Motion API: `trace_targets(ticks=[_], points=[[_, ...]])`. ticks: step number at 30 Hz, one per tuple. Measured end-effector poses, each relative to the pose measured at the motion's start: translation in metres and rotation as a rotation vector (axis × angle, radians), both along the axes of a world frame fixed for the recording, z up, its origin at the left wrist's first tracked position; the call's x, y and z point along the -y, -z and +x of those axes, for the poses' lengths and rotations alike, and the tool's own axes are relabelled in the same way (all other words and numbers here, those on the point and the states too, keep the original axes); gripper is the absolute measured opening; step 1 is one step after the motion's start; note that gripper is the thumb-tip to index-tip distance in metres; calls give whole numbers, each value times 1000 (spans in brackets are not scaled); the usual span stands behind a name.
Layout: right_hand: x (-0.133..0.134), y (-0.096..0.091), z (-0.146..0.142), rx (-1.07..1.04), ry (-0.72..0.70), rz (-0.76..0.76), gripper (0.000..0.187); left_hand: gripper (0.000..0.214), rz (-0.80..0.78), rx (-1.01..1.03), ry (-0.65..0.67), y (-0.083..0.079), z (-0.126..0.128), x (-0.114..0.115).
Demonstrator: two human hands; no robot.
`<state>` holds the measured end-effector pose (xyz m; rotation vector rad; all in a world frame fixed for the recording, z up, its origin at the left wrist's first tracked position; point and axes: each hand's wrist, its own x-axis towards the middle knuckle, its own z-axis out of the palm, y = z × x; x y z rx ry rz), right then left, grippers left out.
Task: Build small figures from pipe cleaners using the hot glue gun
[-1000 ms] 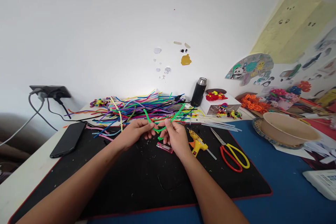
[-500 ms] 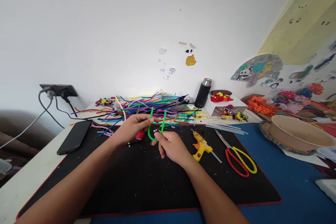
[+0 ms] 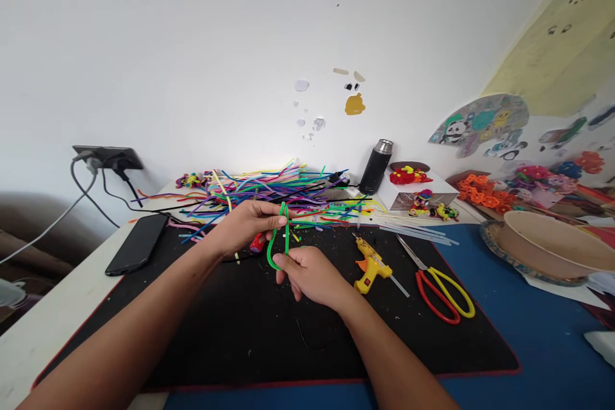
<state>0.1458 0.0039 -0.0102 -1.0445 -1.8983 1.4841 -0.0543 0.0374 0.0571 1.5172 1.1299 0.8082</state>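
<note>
A green pipe cleaner [image 3: 287,237] is bent into a narrow loop above the black mat. Its two ends come together at the top, pinched by my left hand [image 3: 254,224]. Lower down, my right hand [image 3: 310,272] grips the rounded bottom of the bend between thumb and fingers. Just behind my left hand lies a small red item [image 3: 257,243], partly covered by it. To the right of my right hand rests a yellow glue gun [image 3: 371,266] with a clear stick in its back. Scissors [image 3: 435,288] with red and yellow handles lie beyond it.
A heap of coloured pipe cleaners [image 3: 269,189] lies along the wall. A black phone [image 3: 137,245] is on the left of the black mat [image 3: 230,339]. At the right stand a black thermos [image 3: 376,168], a white box [image 3: 432,189] and a large bowl [image 3: 552,240].
The green pipe cleaner has gone from an open U to a narrow loop, its ends brought together in my left hand. My right hand is slightly lower. The camera view has shifted a little.
</note>
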Motion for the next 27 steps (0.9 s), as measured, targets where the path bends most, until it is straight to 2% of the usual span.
trace_targets(ticks=[4,8,16,18,21,24,27], points=[[0,-3,0,77,-15,-16,52,43,-12,-26,51,2,-1,-1],[1,-7,0,114,-28,-22,48,38,-24,-32,48,1,1,1],[2,-11,0,35,-30,-19,41,40,-41,-11,35,-3,4,3],[0,-11,1,-37,15,-12,39,41,-43,-24,42,-5,1,2],[-5,-11,4,-177,154,7,40,42,-39,-82,61,-8,-3,2],[-10,-13,7,-307,285,8,39,43,-66,-138,135,-9,-1,4],[-13,-14,7,-383,331,-2,37,44,-83,-179,208,-7,4,6]])
